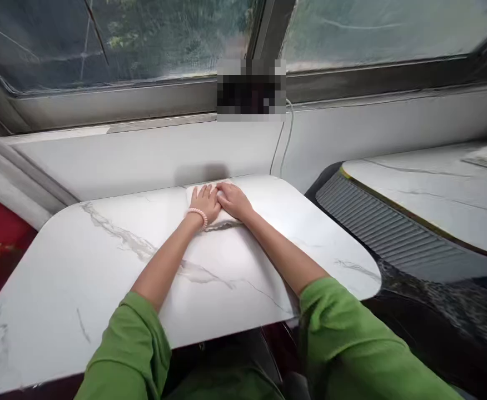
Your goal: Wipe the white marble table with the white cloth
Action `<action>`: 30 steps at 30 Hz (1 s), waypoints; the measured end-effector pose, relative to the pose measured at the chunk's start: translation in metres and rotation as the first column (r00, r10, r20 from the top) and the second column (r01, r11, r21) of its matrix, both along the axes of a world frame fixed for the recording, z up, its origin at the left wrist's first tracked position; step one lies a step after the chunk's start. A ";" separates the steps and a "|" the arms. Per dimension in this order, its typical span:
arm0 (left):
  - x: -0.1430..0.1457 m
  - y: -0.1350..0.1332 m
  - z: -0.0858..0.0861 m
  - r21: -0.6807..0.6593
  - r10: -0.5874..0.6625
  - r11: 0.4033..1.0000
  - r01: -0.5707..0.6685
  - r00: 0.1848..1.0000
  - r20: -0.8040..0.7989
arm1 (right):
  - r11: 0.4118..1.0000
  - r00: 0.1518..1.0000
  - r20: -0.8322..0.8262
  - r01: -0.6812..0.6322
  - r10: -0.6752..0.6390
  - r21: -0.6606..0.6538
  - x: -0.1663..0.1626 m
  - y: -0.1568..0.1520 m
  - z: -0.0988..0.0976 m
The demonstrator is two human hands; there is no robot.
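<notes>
A folded white cloth (223,220) with a grey edge lies on a white marble-patterned table (114,278), close to its far edge. My left hand (205,203) rests flat on the cloth with its fingers stretched forward and a little apart. A pink coiled band (199,215) circles the left wrist. Beside it, my right hand (235,201) bears on the right part of the cloth, its fingers close together and bent, the tips meeting the left hand. Both hands cover much of the cloth.
A white wall and a window frame (114,105) stand behind the table. Thin cables (287,139) hang down the wall below a blurred-out patch. To the right is a second marble-patterned table (435,189) with a ribbed grey side. Something red (1,239) is at the far left.
</notes>
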State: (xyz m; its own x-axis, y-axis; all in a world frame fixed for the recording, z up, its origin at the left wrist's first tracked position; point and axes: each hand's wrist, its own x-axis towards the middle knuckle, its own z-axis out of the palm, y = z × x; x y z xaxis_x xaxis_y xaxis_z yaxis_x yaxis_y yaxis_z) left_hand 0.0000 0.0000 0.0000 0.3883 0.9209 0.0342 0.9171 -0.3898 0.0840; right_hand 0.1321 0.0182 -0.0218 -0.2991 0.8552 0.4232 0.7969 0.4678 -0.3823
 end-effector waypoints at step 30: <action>-0.023 -0.118 -0.003 0.007 -0.081 0.997 0.080 0.994 0.072 | 1.000 0.996 0.085 0.004 -0.004 -0.005 -0.015 -0.127 -0.004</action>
State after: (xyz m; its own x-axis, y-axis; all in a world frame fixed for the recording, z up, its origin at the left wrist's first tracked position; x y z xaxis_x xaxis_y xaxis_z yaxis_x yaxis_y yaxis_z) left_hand -0.0235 -0.1177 -0.0035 0.4574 0.8866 0.0684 0.8743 -0.4625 0.1471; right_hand 0.1170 -0.1083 -0.0253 -0.3301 0.8585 0.3923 0.8284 0.4628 -0.3156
